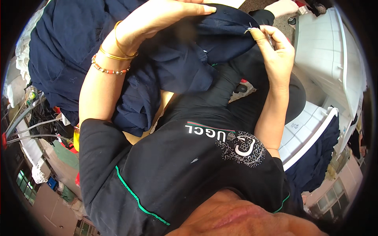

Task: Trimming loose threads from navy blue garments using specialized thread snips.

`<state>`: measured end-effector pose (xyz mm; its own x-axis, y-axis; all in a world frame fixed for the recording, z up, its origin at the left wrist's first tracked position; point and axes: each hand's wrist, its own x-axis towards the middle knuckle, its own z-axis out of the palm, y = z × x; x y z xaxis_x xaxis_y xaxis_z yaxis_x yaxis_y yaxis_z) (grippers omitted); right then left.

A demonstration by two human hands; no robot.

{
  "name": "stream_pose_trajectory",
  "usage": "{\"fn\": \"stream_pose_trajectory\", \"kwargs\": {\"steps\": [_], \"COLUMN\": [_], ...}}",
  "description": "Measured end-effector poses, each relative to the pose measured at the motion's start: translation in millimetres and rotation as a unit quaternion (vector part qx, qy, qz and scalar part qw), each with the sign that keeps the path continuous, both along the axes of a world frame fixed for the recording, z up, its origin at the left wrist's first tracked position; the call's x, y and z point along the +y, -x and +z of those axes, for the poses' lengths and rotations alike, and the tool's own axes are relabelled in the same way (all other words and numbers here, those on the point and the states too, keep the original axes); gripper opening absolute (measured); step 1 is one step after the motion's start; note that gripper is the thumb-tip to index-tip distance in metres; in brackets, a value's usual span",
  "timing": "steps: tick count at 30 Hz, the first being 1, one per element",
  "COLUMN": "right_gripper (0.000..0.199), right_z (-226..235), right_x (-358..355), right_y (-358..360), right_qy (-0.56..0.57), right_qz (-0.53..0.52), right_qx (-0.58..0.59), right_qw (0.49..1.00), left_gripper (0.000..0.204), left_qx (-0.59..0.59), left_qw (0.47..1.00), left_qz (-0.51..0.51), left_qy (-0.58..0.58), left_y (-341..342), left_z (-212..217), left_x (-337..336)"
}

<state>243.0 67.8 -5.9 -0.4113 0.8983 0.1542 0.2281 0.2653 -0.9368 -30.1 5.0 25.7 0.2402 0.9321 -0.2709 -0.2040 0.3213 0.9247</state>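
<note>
A large navy cloth [71,51] lies heaped across my lap and off to the left, its near end raised between my hands. My left hand [169,13], with gold bangles and a beaded bracelet at the wrist, grips the cloth's upper edge. Its thumb presses along the fabric, while the other fingers run out of the picture. At the cloth's right end my right hand [277,49] pinches the edge, where pale loose threads [249,29] stick out. A small dark metal tool [270,40] shows between its fingers, too small to name.
To the right stands a white plastic bin [321,47]. Nearer, a second white plastic container [301,128] has more navy cloth [315,161] beside it. Bent metal rods [29,129] and mixed clutter are at the left. Past my right hand, a dark trouser leg [263,16] is visible.
</note>
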Motion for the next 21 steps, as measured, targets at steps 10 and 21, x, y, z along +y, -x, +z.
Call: {"fn": "stream_pose_trajectory", "kwargs": {"steps": [10,21], "right_gripper": [0.038,0.032], "right_z": [1,-1], "right_x": [-2,-3], "right_y": [32,42], "right_qy": [-0.232,-0.254], "right_qz": [0.088,0.075], "right_qx": [-0.01,0.018], "right_qw": [0.969,0.964], "left_gripper": [0.026,0.026], "left_qx": [-0.105,-0.115], "left_qw": [0.993,0.991], "left_qz": [0.039,0.047], "left_qy": [0.036,0.058], "left_y": [-2,-2], "left_z": [1,3], "left_x": [-1,-3]}}
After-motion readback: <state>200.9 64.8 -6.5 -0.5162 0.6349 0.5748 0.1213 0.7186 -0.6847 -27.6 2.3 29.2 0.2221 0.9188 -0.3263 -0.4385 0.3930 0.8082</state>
